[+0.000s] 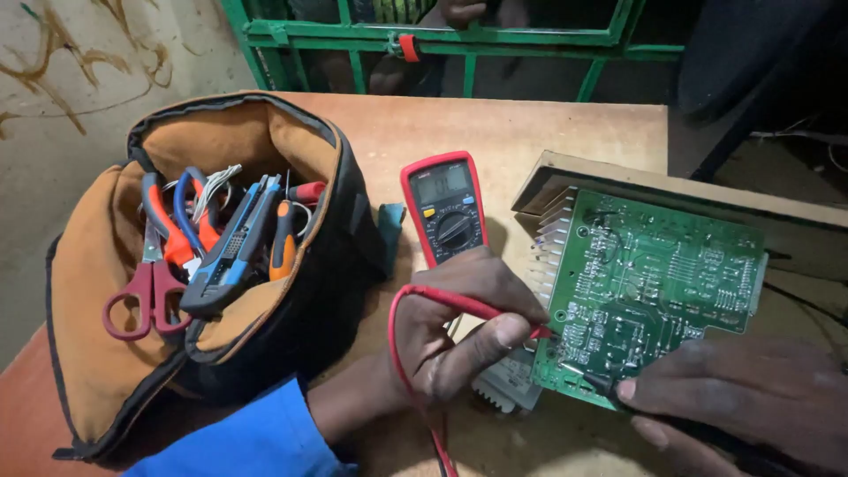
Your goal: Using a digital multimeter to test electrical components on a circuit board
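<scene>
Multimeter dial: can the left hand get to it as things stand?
Probably yes, but not freely. The left hand lies just below the multimeter with nothing between them, yet its fingers pinch the red probe against the green circuit board.

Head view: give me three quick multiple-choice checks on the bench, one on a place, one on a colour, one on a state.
1. Where does the multimeter lie?
A. between tool bag and circuit board
B. inside the bag
C. on the board

2. What colour is the probe in the left hand?
A. black
B. red
C. yellow

3. How is the tool bag?
A. zipped shut
B. open, tools showing
C. upside down

Answers: 1 A, it rests on the table between them. 2 B, red probe and lead. 3 B, scissors and pliers show.
</scene>
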